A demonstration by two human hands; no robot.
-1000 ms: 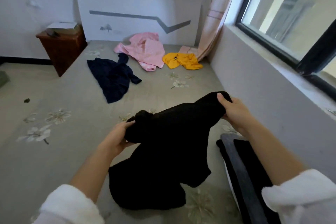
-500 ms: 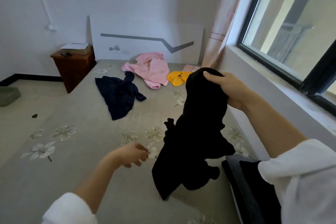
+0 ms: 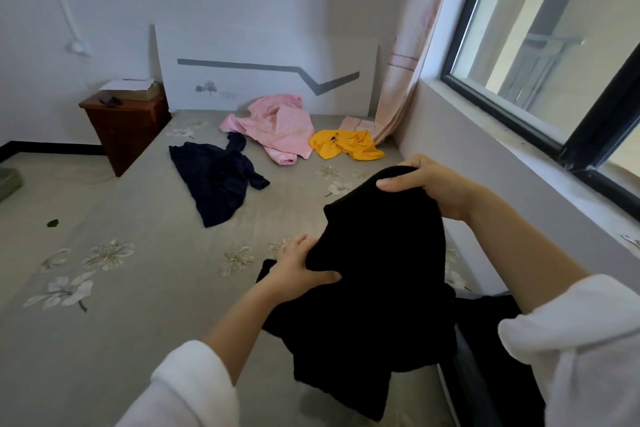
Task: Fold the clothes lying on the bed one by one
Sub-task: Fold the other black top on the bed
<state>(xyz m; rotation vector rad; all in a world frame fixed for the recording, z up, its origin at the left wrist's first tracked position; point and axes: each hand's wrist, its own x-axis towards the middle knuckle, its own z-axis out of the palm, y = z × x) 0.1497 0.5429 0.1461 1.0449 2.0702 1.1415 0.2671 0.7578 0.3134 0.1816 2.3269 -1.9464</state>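
A black garment hangs bunched above the grey flowered bed. My right hand pinches its top edge, held high near the window wall. My left hand grips the garment's left side lower down. The cloth's lower end droops toward the bed. Farther up the bed lie a dark navy garment, a pink garment and a yellow garment, all crumpled and apart from my hands.
A dark folded pile lies at the bed's right edge under my right arm. A brown nightstand stands left of the bed. A window ledge and curtain run along the right. A white headboard leans on the far wall.
My left hand, which had let go of the black garment, has come back and gripped its left side. My right hand has lowered the garment a little.
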